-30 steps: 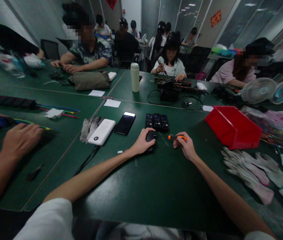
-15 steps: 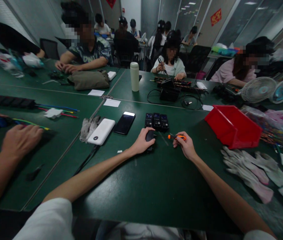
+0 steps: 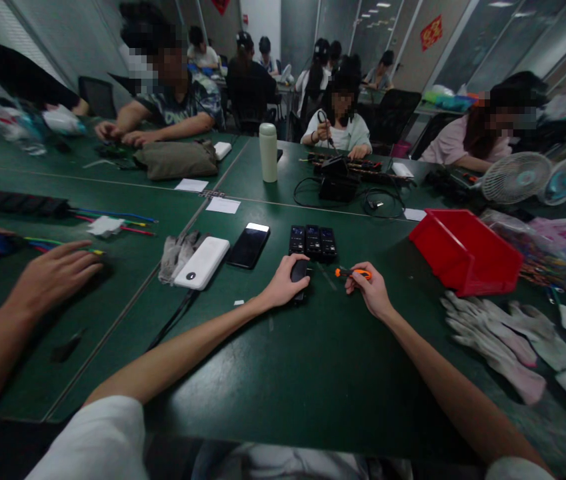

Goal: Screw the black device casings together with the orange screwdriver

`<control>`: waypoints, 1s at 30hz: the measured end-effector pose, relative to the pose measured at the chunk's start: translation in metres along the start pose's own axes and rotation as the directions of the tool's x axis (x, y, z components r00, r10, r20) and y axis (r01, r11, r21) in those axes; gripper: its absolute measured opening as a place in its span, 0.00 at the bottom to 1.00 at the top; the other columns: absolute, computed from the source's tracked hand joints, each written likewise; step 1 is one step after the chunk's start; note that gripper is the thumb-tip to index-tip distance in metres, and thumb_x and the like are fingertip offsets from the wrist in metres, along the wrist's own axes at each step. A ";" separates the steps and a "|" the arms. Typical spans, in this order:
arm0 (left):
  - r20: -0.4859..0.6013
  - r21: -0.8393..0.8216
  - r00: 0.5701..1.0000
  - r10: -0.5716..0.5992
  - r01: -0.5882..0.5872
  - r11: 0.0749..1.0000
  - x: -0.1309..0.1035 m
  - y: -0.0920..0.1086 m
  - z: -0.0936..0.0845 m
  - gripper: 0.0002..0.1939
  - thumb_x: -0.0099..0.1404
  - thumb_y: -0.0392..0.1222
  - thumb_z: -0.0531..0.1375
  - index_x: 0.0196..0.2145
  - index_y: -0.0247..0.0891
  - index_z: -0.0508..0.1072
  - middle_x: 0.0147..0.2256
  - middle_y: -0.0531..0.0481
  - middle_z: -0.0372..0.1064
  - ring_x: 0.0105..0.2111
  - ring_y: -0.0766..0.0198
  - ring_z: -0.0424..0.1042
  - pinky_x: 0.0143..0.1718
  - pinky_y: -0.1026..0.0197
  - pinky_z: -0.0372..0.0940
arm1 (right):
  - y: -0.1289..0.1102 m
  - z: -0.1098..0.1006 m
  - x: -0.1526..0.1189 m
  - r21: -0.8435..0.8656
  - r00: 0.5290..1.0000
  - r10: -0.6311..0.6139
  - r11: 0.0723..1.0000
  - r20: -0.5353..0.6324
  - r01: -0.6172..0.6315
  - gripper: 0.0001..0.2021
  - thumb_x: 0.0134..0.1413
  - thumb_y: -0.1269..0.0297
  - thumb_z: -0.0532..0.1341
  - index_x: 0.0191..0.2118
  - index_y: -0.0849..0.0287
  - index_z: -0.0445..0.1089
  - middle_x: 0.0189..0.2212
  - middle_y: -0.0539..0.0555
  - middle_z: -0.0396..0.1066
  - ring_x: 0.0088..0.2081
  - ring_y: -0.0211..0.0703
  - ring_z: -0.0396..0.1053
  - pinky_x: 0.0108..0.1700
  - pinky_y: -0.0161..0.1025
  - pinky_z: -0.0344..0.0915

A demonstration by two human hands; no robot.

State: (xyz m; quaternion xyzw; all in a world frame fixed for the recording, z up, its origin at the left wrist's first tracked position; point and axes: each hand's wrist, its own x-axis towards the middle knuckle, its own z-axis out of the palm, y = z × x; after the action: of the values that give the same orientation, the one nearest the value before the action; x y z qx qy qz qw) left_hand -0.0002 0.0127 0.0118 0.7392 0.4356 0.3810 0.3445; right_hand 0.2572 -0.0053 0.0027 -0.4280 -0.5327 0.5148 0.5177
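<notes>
My left hand [image 3: 287,281] is closed around a small black device [image 3: 299,271] and rests with it on the green table. Just beyond it, three black block-shaped modules [image 3: 313,241] stand side by side. To the right, my right hand [image 3: 370,290] grips a small screwdriver with an orange and black handle [image 3: 361,273]. The screwdriver points left toward the black device, with a gap between them. Its thin shaft is hard to make out against the dark table.
Left of my hands lie a smartphone [image 3: 249,245], a white power bank [image 3: 203,263] with a cable, and grey gloves [image 3: 175,257]. A red bin [image 3: 467,253] and work gloves [image 3: 497,343] are at right. A co-worker's hand [image 3: 55,277] handles coloured wires at far left.
My hands, the black device and the screwdriver hold nearly the same positions. The co-worker's hand at far left has shifted right along the wires, its fingers stretched further.
</notes>
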 end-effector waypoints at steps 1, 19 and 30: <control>-0.001 -0.001 1.000 0.003 -0.003 1.000 0.000 0.000 0.000 0.22 0.60 0.41 0.58 0.53 0.42 0.64 0.49 0.47 0.61 0.50 0.57 0.63 0.56 0.52 0.58 | 0.000 0.000 0.000 0.002 1.000 -0.001 1.000 0.000 0.001 0.09 0.58 0.60 0.61 0.41 0.57 0.63 0.24 0.49 0.72 0.24 0.39 0.70 0.28 0.36 0.65; -0.002 0.003 1.000 0.011 -0.010 1.000 0.000 -0.002 0.001 0.22 0.61 0.41 0.58 0.53 0.43 0.63 0.48 0.47 0.61 0.50 0.56 0.63 0.56 0.52 0.58 | 0.001 0.000 0.000 -0.013 1.000 -0.009 1.000 -0.005 0.009 0.10 0.57 0.59 0.61 0.41 0.57 0.63 0.25 0.49 0.72 0.24 0.39 0.70 0.28 0.37 0.65; 0.001 0.002 1.000 0.000 0.000 1.000 0.001 -0.003 0.001 0.22 0.60 0.41 0.58 0.53 0.43 0.64 0.48 0.48 0.61 0.49 0.57 0.63 0.56 0.52 0.58 | 0.002 0.000 0.001 -0.020 1.000 -0.009 1.000 -0.001 0.009 0.09 0.58 0.60 0.61 0.41 0.57 0.63 0.24 0.49 0.72 0.23 0.39 0.70 0.28 0.36 0.65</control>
State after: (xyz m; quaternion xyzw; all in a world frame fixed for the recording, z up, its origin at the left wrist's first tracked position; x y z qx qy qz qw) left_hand -0.0003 0.0141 0.0094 0.7399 0.4357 0.3801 0.3439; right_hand 0.2572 -0.0039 0.0004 -0.4309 -0.5394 0.5068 0.5162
